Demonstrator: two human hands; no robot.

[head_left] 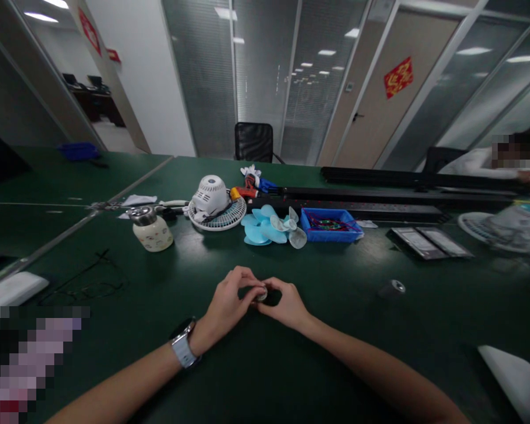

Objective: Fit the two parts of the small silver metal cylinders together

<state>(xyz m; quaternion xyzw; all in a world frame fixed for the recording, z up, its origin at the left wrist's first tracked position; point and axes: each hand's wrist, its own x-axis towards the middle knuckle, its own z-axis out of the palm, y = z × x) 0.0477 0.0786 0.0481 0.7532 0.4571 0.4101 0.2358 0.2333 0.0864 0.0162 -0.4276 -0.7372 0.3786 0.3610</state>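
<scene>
Both hands meet over the green table (229, 377) and pinch one small round metallic piece (261, 294) between them. My left hand (232, 297), with a watch (184, 343) on its wrist, has thumb and fingers closed on the piece's left side. From the right, my right hand (287, 303) grips it with thumb and forefinger. The fingers cover most of the piece, so its exact kind is unclear. Beyond the hands lie blue fan blades (262, 227) and clear fan blades (291, 227).
A white fan housing (212, 197) on its grille stands behind, beside an orange power tool (245, 192). A blue bin (331, 235) holds wires. At left is a cream jar (154, 235); at right, a small cylinder (395, 287) and dark flat panels (428, 242). A person (481, 162) sits far right.
</scene>
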